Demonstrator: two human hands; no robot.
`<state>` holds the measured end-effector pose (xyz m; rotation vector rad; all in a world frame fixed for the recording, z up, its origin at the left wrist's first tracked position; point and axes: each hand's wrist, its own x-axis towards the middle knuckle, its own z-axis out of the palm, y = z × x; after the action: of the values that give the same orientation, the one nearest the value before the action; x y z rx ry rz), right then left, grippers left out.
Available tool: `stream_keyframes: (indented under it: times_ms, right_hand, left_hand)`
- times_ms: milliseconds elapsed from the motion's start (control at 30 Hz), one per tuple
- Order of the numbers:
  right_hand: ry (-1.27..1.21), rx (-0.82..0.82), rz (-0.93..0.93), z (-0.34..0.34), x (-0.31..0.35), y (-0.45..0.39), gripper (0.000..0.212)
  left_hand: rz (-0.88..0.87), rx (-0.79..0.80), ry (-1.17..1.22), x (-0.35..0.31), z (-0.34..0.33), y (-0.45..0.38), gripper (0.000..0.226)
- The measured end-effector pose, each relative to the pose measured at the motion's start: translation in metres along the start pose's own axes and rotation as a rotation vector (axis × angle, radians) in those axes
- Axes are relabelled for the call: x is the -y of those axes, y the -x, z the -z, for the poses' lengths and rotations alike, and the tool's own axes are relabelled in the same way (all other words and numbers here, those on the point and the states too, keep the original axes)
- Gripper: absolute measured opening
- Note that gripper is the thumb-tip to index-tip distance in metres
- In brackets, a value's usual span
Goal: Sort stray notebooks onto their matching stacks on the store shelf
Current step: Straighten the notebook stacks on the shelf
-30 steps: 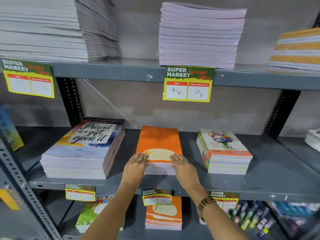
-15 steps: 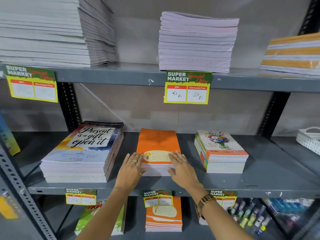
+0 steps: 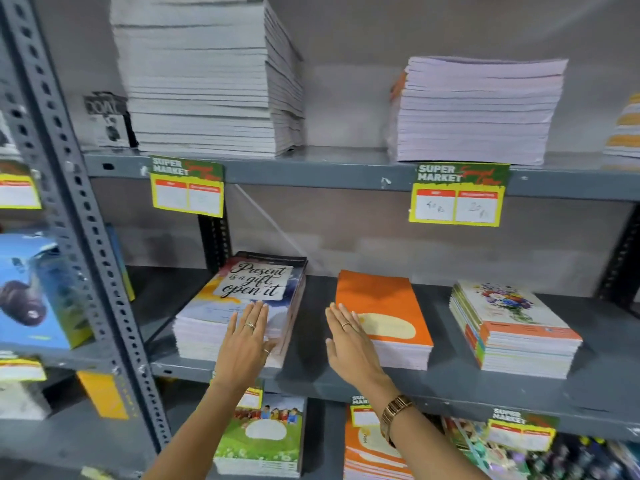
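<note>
The flat orange-covered notebook stack (image 3: 381, 306) is lying lengthwise toward the grey metal shelf (image 3: 519, 386) back (3 stacks here); both the left hand (image 3: 244, 348) and right hand (image 3: 349, 344) are resting flat, fingers extended, gripping nothing.

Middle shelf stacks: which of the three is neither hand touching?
The floral-cover stack at the right end. The left hand lies on the "Present is a gift" stack; the right hand touches the orange stack.

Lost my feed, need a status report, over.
Left hand flat on quote-cover stack, empty. Right hand open beside orange stack. Nothing in the way.
</note>
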<state>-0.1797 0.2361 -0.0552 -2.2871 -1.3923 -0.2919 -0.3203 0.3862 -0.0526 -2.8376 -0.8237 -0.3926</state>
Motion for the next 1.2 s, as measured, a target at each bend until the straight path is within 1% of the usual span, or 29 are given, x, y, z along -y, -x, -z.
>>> stream_keyframes:
  times_ms: [33,67,100,167,200,267,333,500,633,800,1067,1200]
  right_hand:
    - [0.002,0.010,0.016,-0.003,0.009,-0.004,0.056]
    - [0.006,0.020,0.031,-0.005,0.018,-0.009,0.057]
    - [0.007,0.033,0.043,-0.007,0.026,-0.013,0.058]
    - [-0.007,0.063,0.069,-0.010,0.042,-0.021,0.060]
    - [-0.016,0.080,0.080,-0.013,0.049,-0.025,0.061]
    - [-0.035,0.132,0.098,-0.017,0.060,-0.032,0.064]
    - [-0.040,0.194,0.112,-0.022,0.069,-0.039,0.064]
    - [0.013,0.308,0.117,-0.031,0.083,-0.053,0.062]
    - [0.014,0.285,0.063,-0.039,0.090,-0.059,0.055]
    - [0.083,0.278,0.088,-0.035,0.091,-0.061,0.053]
    - [0.124,0.260,0.094,-0.038,0.092,-0.059,0.050]
    - [0.140,0.261,0.098,-0.039,0.092,-0.058,0.049]
  left_hand:
    - [0.016,-0.009,-0.001,0.009,0.000,0.001,0.059]
    - [0.053,0.021,0.017,0.017,0.002,0.003,0.069]
    - [0.063,0.009,0.011,0.024,-0.001,0.002,0.076]
    - [0.083,-0.034,0.067,0.033,0.001,0.001,0.067]
    - [0.076,-0.017,0.117,0.036,0.003,0.000,0.066]
    - [0.069,0.065,0.157,0.045,0.003,-0.003,0.074]
    - [0.088,0.117,0.130,0.058,0.002,-0.006,0.072]
    - [0.118,0.181,0.103,0.088,-0.004,-0.004,0.059]
    - [0.114,0.145,0.188,0.092,-0.008,-0.005,0.053]
    - [0.160,0.074,0.292,0.091,-0.010,-0.005,0.047]
    - [0.195,-0.005,0.283,0.086,-0.004,0.000,0.052]
    - [0.220,-0.015,0.264,0.084,0.000,0.001,0.051]
